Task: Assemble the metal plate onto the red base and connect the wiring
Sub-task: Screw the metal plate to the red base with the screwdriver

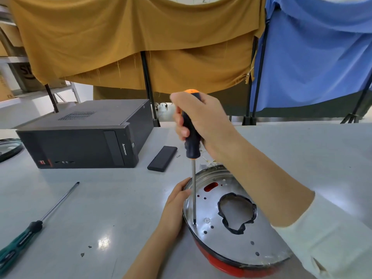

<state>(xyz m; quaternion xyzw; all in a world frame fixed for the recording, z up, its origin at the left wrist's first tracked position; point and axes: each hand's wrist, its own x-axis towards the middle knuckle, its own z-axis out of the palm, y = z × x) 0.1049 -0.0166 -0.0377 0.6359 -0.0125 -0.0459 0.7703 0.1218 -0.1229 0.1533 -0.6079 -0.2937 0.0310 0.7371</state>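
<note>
Metal plate seated in base, screw being driven.
Round silver metal plate [237, 234] sits in red base [221, 265] at near right of desk [112, 208]. Right hand [198, 121] grips upright orange-black screwdriver [192, 150], tip at near-left hole; left hand [177, 206] braces the rim.

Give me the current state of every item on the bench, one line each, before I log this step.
Metal plate: seated inside the red base.
Red base: on the table, steadied at its rim by the left hand.
Orange-black screwdriver: upright, tip on a screw in the plate, gripped by the right hand.
Green screwdriver: lying flat, untouched.
Computer tower: on its side, closed.
Black slab: lying flat beside the tower.
</note>
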